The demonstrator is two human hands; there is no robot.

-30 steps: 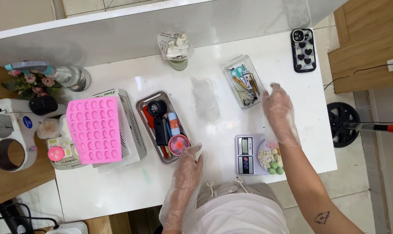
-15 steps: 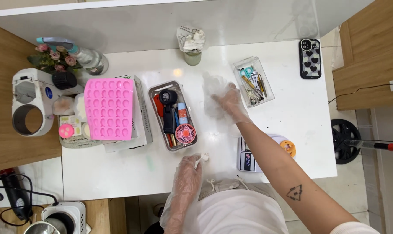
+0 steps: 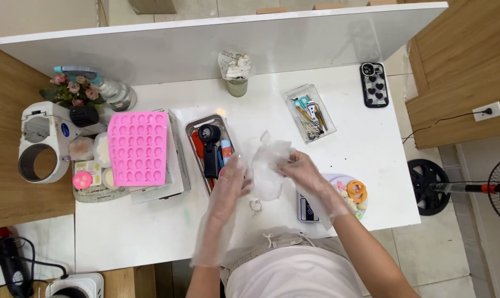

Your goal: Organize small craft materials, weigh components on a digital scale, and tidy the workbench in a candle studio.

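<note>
Both my hands wear thin clear plastic gloves. My left hand point(image 3: 228, 190) and my right hand point(image 3: 302, 168) meet over the middle of the white table point(image 3: 123, 232) and together hold a crumpled clear plastic sheet point(image 3: 269, 165), perhaps another glove. A small pale piece point(image 3: 255, 206) lies on the table just below the sheet. Under my right forearm sits a small digital scale point(image 3: 306, 208) with a plate of small coloured pieces point(image 3: 353, 193).
A metal tray of tools point(image 3: 208, 146) lies left of my hands, beside a pink silicone mould point(image 3: 138, 148). A clear box of small tools point(image 3: 310, 113), a phone point(image 3: 374, 84) and a cup point(image 3: 236, 74) stand farther back. A white appliance point(image 3: 40, 140) stands at far left.
My right hand came from the right side to the table's middle, picked up the clear plastic sheet, and my left hand rose to meet it. The camera view shifted.
</note>
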